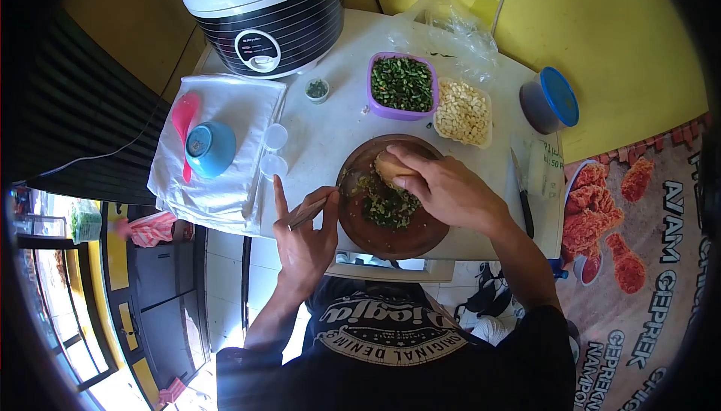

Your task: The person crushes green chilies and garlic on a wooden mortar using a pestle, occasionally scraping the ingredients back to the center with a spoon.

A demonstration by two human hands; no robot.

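Note:
A round brown mortar (pixel 390 242) stands near the table's front edge with chopped green and pale bits (pixel 392 208) in it. My right hand (pixel 443 185) is wrapped round a light brown pestle (pixel 388 167), whose end rests among the bits. At the mortar's left rim, my left hand (pixel 308 234) pinches a spoon-like utensil (pixel 306 214), its index finger raised. Behind the mortar are a purple tub (pixel 402 110) of chopped greens and a clear tub (pixel 463 113) of pale cut pieces.
A rice cooker (pixel 263 20) stands at the back left. An upturned blue bowl (pixel 211 149) and a pink spoon (pixel 185 116) lie on white plastic (pixel 248 103). Small lids (pixel 275 137) sit beside it. At the right are a knife (pixel 523 193) and a blue-lidded jar (pixel 542 103).

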